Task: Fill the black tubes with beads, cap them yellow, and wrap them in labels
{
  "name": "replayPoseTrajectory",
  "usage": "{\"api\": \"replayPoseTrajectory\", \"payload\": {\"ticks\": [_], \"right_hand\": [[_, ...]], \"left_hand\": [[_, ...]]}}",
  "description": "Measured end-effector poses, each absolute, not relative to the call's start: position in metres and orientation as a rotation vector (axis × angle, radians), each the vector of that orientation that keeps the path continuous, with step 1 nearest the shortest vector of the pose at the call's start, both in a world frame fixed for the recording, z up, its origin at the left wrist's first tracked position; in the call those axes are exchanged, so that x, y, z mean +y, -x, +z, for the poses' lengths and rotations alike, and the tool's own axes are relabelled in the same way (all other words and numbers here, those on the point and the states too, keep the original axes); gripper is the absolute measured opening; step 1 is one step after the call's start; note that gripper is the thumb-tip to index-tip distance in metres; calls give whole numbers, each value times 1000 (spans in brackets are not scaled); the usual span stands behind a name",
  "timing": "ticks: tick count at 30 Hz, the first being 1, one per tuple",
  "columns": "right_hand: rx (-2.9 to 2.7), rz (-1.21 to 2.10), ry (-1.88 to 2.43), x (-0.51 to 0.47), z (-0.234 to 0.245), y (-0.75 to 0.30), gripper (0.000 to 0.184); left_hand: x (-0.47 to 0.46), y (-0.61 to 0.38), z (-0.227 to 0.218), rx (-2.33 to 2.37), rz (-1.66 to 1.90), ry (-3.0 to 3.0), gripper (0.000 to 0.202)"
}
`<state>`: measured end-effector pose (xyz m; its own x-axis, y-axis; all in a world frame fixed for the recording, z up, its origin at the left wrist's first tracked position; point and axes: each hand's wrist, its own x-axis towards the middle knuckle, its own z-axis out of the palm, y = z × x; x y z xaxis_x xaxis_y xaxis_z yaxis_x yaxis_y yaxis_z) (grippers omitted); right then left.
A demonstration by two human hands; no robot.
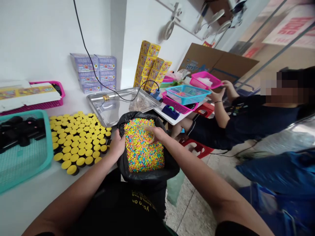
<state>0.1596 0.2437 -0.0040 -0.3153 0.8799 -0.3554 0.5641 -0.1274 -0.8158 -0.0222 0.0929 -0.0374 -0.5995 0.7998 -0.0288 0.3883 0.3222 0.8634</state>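
A black plastic bag (172, 170) filled with small multicoloured beads (144, 152) stands in front of my body, its mouth folded open. My left hand (118, 144) grips the bag's left rim, fingers partly hidden behind the plastic. Over the beads, my right hand (156, 132) reaches in from the right with fingers apart, their tips at the bead surface. It has no visible hold on anything. Many small black pots with yellow tops (78, 141) cover the table just left of the bag.
A metal tray (98, 113) lies beyond the pots. A teal basket (46, 144) of black parts stands at left. Purple boxes (98, 73) and yellow boxes (147, 65) are stacked by the wall. At right, a seated person (228, 121) holds a pink basket (204, 80) beside a blue basket (184, 93).
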Motion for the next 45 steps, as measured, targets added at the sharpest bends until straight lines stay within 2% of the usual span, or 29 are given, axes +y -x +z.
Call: {"api": "replayPoseTrajectory", "payload": {"ticks": [6,13,20,23,34,45], "right_hand": [[-1515,1823,1498,239,9,-172,32],[-1345,2047,1284,231,21,-178,36],[-1225,2099,1250,223,29,-177,38],[-1162,2105,1227,224,29,-178,38],[-1092,2050,1169,225,21,-182,44],[-1073,2113,1077,228,7,-176,45]], "left_hand": [[93,20,-35,2320,1103,-1280,58],[94,17,-31,2603,801,-1695,56],[102,22,-29,2238,711,-2334,45],[110,25,-34,2164,720,-2438,48],[114,34,-55,2228,768,-2526,59],[120,40,-68,2240,668,-2470,65]]}}
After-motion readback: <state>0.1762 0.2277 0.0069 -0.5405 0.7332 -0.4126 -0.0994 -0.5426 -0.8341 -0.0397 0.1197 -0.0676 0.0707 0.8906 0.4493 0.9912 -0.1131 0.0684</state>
